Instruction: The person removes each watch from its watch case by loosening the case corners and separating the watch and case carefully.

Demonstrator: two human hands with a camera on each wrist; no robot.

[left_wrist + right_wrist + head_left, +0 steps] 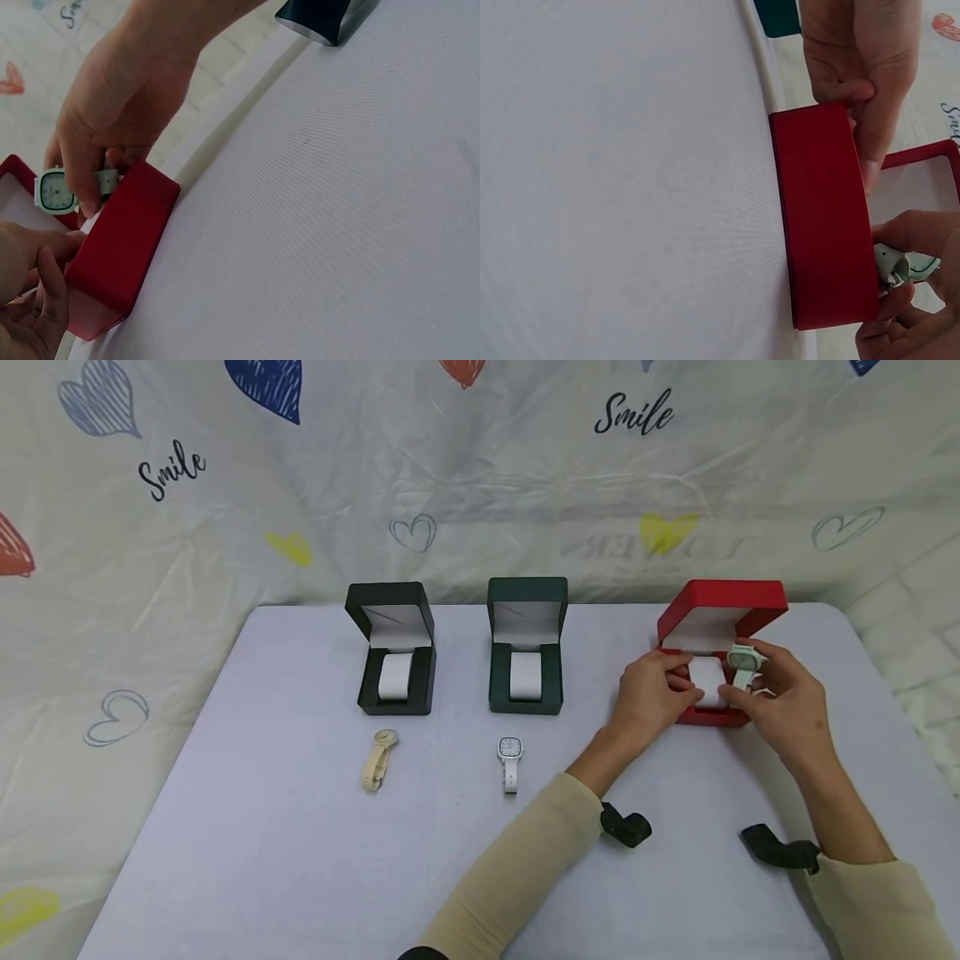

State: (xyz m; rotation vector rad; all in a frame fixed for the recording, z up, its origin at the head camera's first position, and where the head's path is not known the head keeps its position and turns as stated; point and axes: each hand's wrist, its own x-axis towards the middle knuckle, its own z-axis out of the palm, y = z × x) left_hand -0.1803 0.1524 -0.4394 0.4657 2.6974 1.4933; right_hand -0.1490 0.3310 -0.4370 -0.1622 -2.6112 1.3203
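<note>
At the right of the table stands an open red watch box (712, 717) with a white cushion (707, 682) inside. My left hand (652, 689) grips the box's left side, its fingertips beside the cushion. My right hand (791, 706) pinches a pale green watch (742, 660) by its strap over the box's right side. In the left wrist view the watch (56, 191) shows its face outward. The right wrist view shows its strap (891, 262) between thumb and fingers, while the box front (821, 217) hides the cushion.
Two more open watch boxes with white cushions, one black (396, 693) and one green (525, 702), stand to the left. A cream watch (378, 760) lies before the black box and a white watch (510, 760) before the green one. A heart-printed sheet (480, 468) hangs behind.
</note>
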